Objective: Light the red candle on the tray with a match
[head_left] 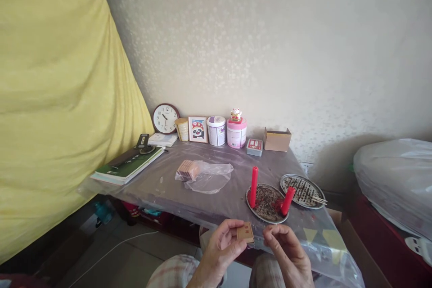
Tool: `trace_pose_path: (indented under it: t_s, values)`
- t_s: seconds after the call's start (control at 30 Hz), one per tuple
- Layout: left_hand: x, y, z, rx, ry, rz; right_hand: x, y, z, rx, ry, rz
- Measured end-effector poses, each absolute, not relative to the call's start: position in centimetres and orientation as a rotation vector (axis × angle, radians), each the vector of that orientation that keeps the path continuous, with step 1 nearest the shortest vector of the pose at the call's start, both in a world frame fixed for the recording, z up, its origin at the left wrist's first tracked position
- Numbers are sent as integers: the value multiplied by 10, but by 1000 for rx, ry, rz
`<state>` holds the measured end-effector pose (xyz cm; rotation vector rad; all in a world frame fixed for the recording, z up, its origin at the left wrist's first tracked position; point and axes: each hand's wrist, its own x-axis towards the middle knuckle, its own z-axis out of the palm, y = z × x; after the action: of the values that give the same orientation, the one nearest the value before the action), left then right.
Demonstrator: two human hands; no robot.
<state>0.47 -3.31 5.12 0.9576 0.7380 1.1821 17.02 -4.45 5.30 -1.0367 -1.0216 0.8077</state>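
Note:
My left hand (221, 249) grips a small brown matchbox (245, 233) with red printing, between thumb and fingers near the table's front edge. To its right, my right hand (286, 252) is closed in a pinch, apart from the box; whatever is between the fingertips is too small to make out. Just beyond the hands lies a round metal plate (266, 207) with dark residue and red wax on it. A tall red candle (254, 187) stands upright at its left side. A shorter red candle (288, 201) leans at its right side.
A second round plate (299, 189) holds several thin sticks. A clear bag (211, 177) with a stack of pinkish slices (188, 170) lies mid-table. A green book (128, 166) is at left. Tins (216, 131), a clock (165, 118) and an open carton (277, 140) line the wall.

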Motion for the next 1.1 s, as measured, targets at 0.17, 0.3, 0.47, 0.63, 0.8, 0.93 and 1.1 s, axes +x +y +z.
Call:
trace_pose_path:
  t_s: [0.17, 0.3, 0.47, 0.63, 0.8, 0.93, 1.1]
  values:
    - [7, -31, 45, 908, 701, 1218, 174, -38, 43, -1008, -966, 815]
    - [7, -30, 45, 899, 675, 1225, 175, -33, 43, -1041, -1027, 707]
    - [7, -27, 42, 907, 627, 1220, 173, -32, 35, -1022, -1235, 519]
    - [8, -25, 41, 926, 588, 1201, 163, -34, 25, -880, -1351, 356]
    - [9, -25, 40, 921, 606, 1233, 159, -36, 33, -934, -1380, 343]
    - [9, -24, 39, 911, 625, 1263, 157, -39, 43, -964, -1363, 365]
    - [11, -22, 40, 881, 619, 1293, 162, -38, 50, -961, -1481, 263]
